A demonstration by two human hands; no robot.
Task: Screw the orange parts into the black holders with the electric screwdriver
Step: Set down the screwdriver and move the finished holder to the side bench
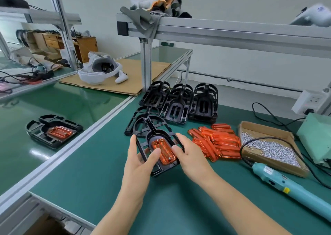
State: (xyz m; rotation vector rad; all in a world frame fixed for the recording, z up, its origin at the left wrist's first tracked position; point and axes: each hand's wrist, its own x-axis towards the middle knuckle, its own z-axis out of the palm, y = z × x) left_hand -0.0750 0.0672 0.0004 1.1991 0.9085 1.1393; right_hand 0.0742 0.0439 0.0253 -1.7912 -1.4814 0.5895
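Note:
A black holder (157, 136) with an orange part (163, 151) seated in it is held a little above the green mat. My left hand (140, 160) grips its left edge, thumb on the orange part. My right hand (190, 156) grips its right edge, thumb on top. Two screw heads show on the orange part. The turquoise electric screwdriver (279, 181) lies on the mat at the right, untouched. A pile of loose orange parts (218, 141) lies just right of my hands. Stacks of empty black holders (180, 100) stand behind.
A cardboard tray of small silver screws (268, 147) sits beside the screwdriver, with a pale green power unit (317, 136) at the far right. A finished stack of holders (53, 131) rests on the left table. An aluminium post (146, 64) and rail stand behind the holders.

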